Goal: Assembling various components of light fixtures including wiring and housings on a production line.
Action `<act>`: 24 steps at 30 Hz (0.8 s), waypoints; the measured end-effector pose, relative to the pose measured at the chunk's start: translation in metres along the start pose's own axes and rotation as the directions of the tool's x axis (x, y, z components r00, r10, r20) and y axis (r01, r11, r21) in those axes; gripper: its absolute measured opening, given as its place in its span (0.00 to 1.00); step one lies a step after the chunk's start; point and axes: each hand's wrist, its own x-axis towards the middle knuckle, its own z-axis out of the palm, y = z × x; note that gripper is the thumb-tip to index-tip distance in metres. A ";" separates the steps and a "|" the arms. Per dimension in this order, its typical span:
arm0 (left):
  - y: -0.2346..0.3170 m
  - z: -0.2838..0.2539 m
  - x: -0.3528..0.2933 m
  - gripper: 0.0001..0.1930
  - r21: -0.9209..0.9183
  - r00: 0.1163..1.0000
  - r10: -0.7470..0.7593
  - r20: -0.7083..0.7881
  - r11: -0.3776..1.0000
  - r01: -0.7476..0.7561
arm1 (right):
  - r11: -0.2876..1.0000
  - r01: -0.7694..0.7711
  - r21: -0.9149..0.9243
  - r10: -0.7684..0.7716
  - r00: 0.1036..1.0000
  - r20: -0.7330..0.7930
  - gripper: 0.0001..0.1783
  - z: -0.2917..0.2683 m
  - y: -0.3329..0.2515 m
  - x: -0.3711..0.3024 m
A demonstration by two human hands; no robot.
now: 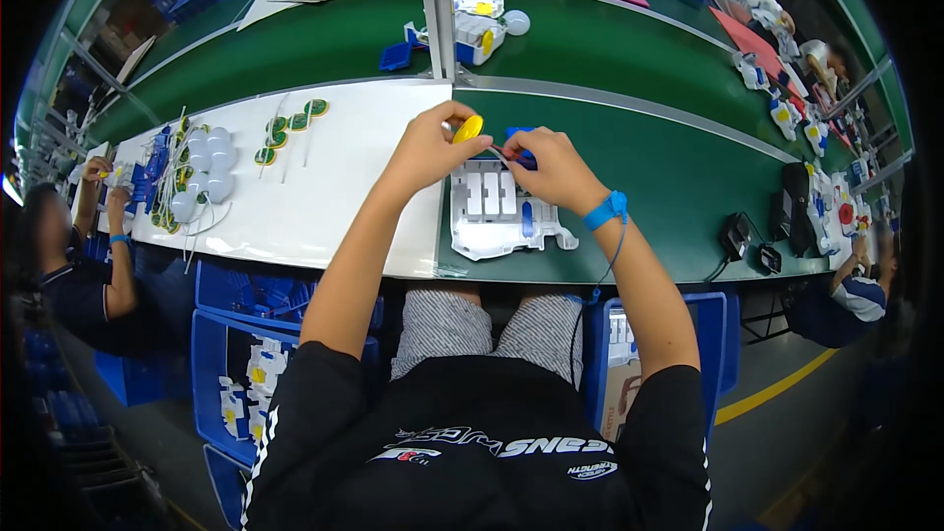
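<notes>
My left hand (433,146) pinches a round yellow disc (469,128) between thumb and fingers, above the back edge of the white plastic housing. Close beside it, the fingertips of my right hand (551,167) are closed on thin wires (498,151) that run toward the disc. A dark blue piece (527,161) shows under the right fingers; its kind is unclear. The white plastic housing (482,234) lies on the table below both hands, with white blocks in a row and a blue part in it. A blue wrist strap (607,209) with a cord circles my right wrist.
On the white sheet (344,206) at left lie green circuit boards (297,123) and white bulb domes (208,162). Black devices (736,236) stand at right. Blue bins (221,359) flank my legs. A metal post (438,10) rises ahead; co-workers sit on both sides.
</notes>
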 end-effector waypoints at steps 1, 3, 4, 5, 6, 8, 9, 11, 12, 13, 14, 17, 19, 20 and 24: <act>-0.012 0.001 -0.005 0.24 -0.090 0.999 -0.035 -0.015 0.995 0.033 | 0.996 0.056 -0.065 -0.055 0.998 0.009 0.09 -0.001 0.000 0.001; -0.029 0.005 -0.013 0.24 -0.165 0.995 -0.059 -0.080 0.985 0.045 | 0.997 0.040 -0.073 -0.035 0.997 0.067 0.08 -0.001 0.002 0.005; -0.033 0.009 -0.017 0.24 -0.169 0.988 -0.075 -0.131 0.984 0.052 | 0.996 0.015 -0.087 -0.004 0.992 0.125 0.07 -0.001 0.003 0.007; -0.042 0.010 -0.021 0.24 -0.183 0.984 -0.079 -0.158 0.982 0.050 | 0.996 0.018 -0.088 -0.007 0.992 0.125 0.07 -0.001 0.003 0.008; -0.044 0.010 -0.027 0.24 -0.186 0.979 -0.105 -0.175 0.980 0.072 | 0.988 0.073 -0.133 -0.056 0.991 0.122 0.07 -0.001 0.003 0.007; -0.050 0.012 -0.041 0.24 -0.268 0.969 -0.157 -0.190 0.958 0.103 | 0.975 0.131 -0.179 -0.110 0.986 0.122 0.07 0.000 0.005 0.006; -0.055 0.015 -0.045 0.24 -0.279 0.965 -0.170 -0.199 0.954 0.110 | 0.973 0.161 -0.165 -0.146 0.984 0.103 0.08 0.003 0.009 0.004; -0.065 0.020 -0.047 0.24 -0.261 0.951 -0.206 -0.229 0.955 0.143 | 0.969 0.196 -0.150 -0.184 0.979 0.087 0.09 0.006 0.018 0.003; -0.064 0.022 -0.047 0.24 -0.264 0.951 -0.208 -0.228 0.954 0.145 | 0.973 0.184 -0.136 -0.173 0.981 0.087 0.10 0.006 0.023 0.002; -0.063 0.025 -0.049 0.24 -0.283 0.951 -0.209 -0.230 0.949 0.140 | 0.978 0.172 -0.122 -0.162 0.983 0.087 0.11 0.007 0.027 0.002; -0.062 0.027 -0.051 0.24 -0.303 0.950 -0.210 -0.231 0.943 0.135 | 0.978 0.169 -0.122 -0.159 0.983 0.088 0.11 0.011 0.030 0.001; -0.071 0.028 -0.060 0.23 -0.265 0.957 -0.168 -0.236 0.959 0.103 | 0.960 0.171 -0.221 -0.154 0.984 0.092 0.11 0.013 0.034 0.003; -0.067 0.028 -0.063 0.23 -0.244 0.953 -0.190 -0.237 0.961 0.131 | 0.949 0.183 -0.256 -0.137 0.973 0.186 0.09 0.014 0.033 0.002; -0.068 0.029 -0.065 0.23 -0.222 0.954 -0.198 -0.223 0.964 0.148 | 0.949 0.180 -0.258 -0.135 0.974 0.184 0.09 0.012 0.033 0.000; -0.068 0.022 -0.074 0.23 -0.237 0.952 -0.238 -0.195 0.953 0.190 | 0.918 0.262 -0.298 -0.193 0.951 0.241 0.17 -0.002 0.014 -0.008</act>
